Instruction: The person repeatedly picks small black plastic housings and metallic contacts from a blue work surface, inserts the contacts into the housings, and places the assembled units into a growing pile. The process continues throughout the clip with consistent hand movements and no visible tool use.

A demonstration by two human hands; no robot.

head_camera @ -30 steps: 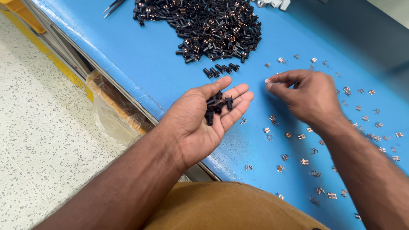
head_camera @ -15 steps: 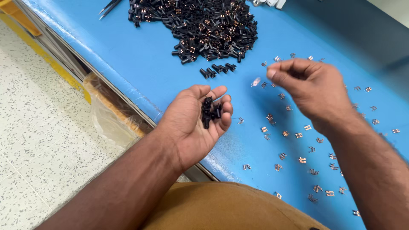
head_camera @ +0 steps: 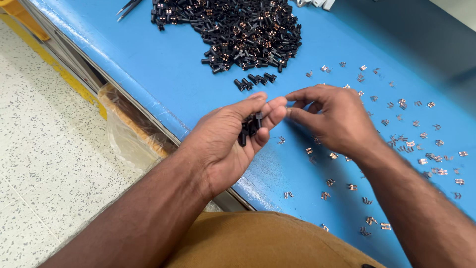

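1. The left hand (head_camera: 233, 144) lies palm up and half curled over the edge of the blue worktable (head_camera: 163, 74), cradling a small clutch of black plastic housings (head_camera: 250, 128) against its fingers.
2. The right hand (head_camera: 332, 119) is pinched nearly closed, thumb and forefinger meeting just beside the left fingertips; whether a clip sits in the pinch I cannot tell (the tips hide it).
3. Small copper contact clips (head_camera: 396, 144) lie scattered over the table to the right; a big heap of black housings (head_camera: 233, 32) sits farther back, with tweezers (head_camera: 128, 7) near the far edge.
4. The step in hand looks like fitting a clip into a held housing; the next move calls for fine alignment and a steady left palm.
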